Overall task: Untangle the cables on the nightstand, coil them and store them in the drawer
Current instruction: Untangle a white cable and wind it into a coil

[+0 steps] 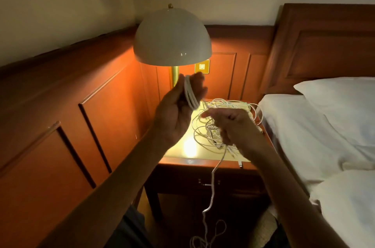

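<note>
Cable coils (pixel 189 94) sit gripped in left hand (pixel 176 114), right hand (pixel 233 126) pinches a strand (pixel 206 104), drawer (pixel 182 180) closed.

Head cam, looks fwd+down, close over nightstand (pixel 182 161)

You have two hands in view: one left hand (pixel 178 110) and one right hand (pixel 233 126). Count one lamp (pixel 172 37), one nightstand (pixel 182 161) with one drawer (pixel 178 183), one far wall switch (pixel 202 66) and one pillow (pixel 341 93) on the right. The white cables (pixel 205 130) form one tangle, and its separate cables cannot be counted.
</note>
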Action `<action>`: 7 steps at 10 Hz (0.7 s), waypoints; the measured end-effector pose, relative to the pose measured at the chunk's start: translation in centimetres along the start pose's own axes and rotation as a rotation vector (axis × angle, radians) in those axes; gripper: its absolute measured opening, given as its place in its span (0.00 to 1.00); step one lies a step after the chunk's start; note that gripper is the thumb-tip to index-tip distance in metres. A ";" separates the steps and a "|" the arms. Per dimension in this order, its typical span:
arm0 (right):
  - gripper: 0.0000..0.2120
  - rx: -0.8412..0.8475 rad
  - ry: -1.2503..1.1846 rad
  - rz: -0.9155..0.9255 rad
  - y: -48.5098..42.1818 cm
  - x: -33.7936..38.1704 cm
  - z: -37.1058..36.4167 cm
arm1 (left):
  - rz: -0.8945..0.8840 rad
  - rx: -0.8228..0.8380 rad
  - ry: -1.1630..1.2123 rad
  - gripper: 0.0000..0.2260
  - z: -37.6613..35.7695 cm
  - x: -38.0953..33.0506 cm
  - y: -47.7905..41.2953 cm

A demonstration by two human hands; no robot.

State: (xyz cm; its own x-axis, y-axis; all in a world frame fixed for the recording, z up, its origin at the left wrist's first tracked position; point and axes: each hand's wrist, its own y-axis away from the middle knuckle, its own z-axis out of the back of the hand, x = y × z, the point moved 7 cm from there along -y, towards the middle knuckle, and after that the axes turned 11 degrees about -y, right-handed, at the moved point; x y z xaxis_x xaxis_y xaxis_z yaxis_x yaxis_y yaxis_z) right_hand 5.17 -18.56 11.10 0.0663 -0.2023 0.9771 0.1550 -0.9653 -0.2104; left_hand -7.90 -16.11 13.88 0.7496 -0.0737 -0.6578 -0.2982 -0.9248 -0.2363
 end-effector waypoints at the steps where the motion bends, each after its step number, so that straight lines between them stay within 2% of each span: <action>1: 0.10 0.023 0.274 0.035 1.5 -1.0 -2.2 | -0.294 -0.241 -0.354 0.12 2.7 0.0 -1.5; 2: 0.08 0.063 0.662 0.157 1.5 1.7 -1.1 | -0.923 -0.013 -1.640 0.11 1.4 0.0 0.1; 3: 0.03 0.085 0.710 0.178 0.5 4.8 1.8 | -0.910 0.333 -1.847 0.10 0.6 2.5 1.3; 4: 0.02 0.137 0.396 0.085 -0.3 4.7 4.0 | -0.234 0.525 -1.460 0.17 -0.2 3.3 1.0; 5: 0.05 0.157 -0.054 0.094 -0.5 2.4 3.9 | 0.137 0.509 -0.788 0.19 -1.9 2.8 2.0; 6: 0.09 0.073 -0.220 0.045 -0.3 -1.4 1.7 | 0.072 0.173 -0.192 0.17 -1.3 1.9 0.4; 7: 0.09 0.030 -0.109 -0.033 0.8 -4.0 0.0 | -0.203 -0.128 -0.537 0.13 2.3 1.5 -1.9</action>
State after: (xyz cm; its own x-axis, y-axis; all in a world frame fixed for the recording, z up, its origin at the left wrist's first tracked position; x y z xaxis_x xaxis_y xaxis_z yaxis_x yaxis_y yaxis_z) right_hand 5.00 -18.49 7.00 0.1677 -0.1498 0.9744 0.1880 -0.9654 -0.1808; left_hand -7.54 -13.65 11.65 0.3698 0.2777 -0.8867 -0.0811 -0.9410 -0.3286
